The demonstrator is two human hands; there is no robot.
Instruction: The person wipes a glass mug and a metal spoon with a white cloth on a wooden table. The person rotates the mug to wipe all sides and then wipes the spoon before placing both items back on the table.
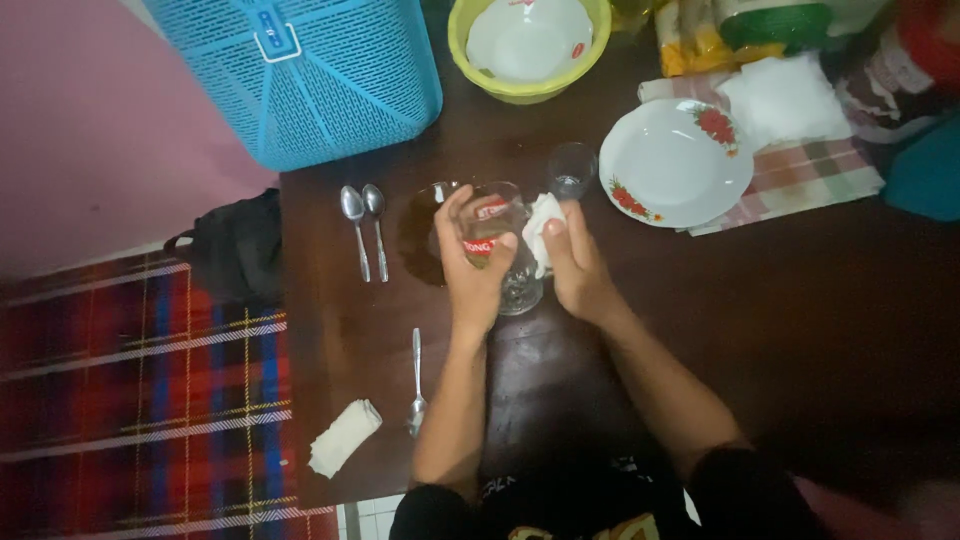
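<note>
My left hand (470, 265) grips a clear drinking glass (500, 250) with a red printed label, held tilted above the dark wooden table (760, 330). My right hand (575, 265) presses a crumpled white cloth (543, 225) against the glass's side near its rim. Just beyond the hands lies a brownish glass plate (420, 235), partly hidden by my left hand and the glass.
Two spoons (362, 225) lie left of the hands, a fork (417, 385) and a rolled white cloth (343, 437) nearer me. A small tumbler (571, 170), a flowered white plate (672, 165), a yellow-green bowl (528, 48) and a blue basket (310, 70) stand farther back.
</note>
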